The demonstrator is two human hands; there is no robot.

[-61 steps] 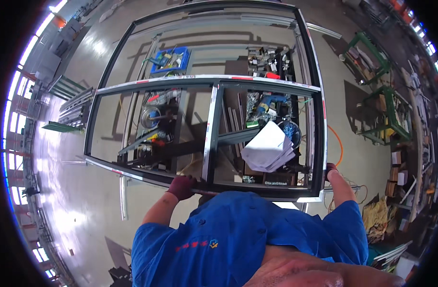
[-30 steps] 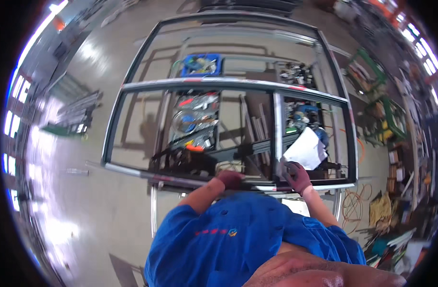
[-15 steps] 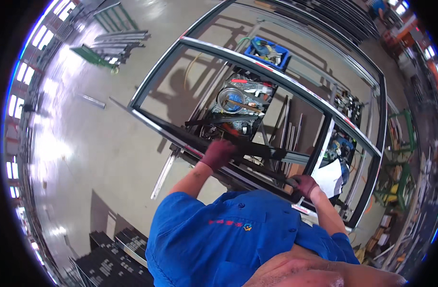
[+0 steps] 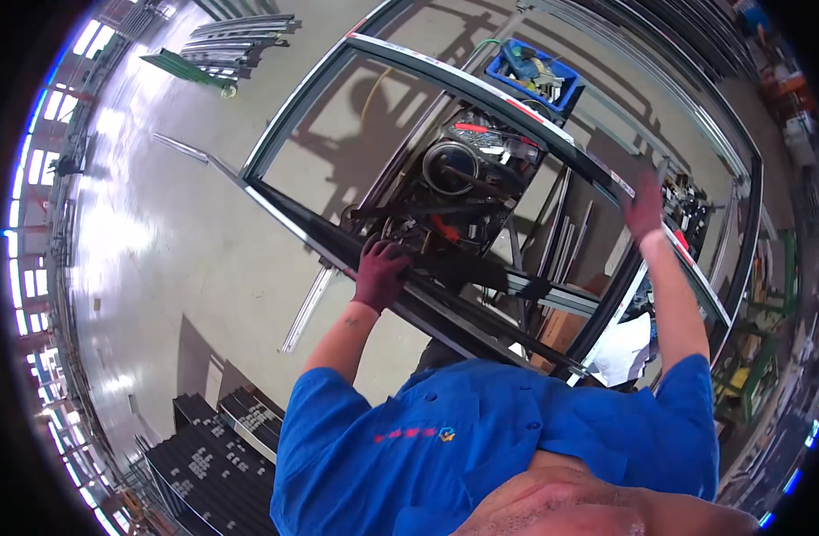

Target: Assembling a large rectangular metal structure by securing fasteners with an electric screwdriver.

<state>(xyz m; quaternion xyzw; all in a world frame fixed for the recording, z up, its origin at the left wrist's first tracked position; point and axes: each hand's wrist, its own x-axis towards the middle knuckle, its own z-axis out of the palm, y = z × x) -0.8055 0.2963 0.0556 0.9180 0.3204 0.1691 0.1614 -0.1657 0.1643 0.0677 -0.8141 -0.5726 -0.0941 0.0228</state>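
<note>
A large dark metal frame (image 4: pixel 289 219) with pale outer edges and crossbars lies in front of me. My left hand (image 4: pixel 382 272), in a maroon glove, is curled over its near rail. From beside that hand a long dark bar (image 4: pixel 508 332) runs along the near rail toward the lower right. My right hand (image 4: pixel 643 211), gloved alike, is at the middle crossbar, by its junction with a short crosspiece. Motion smears its fingers, so its grip is unclear. Beneath the frame's openings are a coil (image 4: pixel 450 167) and cluttered tools.
A blue bin (image 4: pixel 534 75) of tools stands beyond the middle crossbar. White paper (image 4: pixel 622 350) lies under the right section. Black profiles (image 4: pixel 217 469) are stacked at lower left. Metal lengths (image 4: pixel 239 43) rest by a green stand at upper left. Green racks stand at right.
My right hand has left the dark bar's end near my body and moved up and away to the middle crossbar. My left hand has shifted slightly left along the near rail.
</note>
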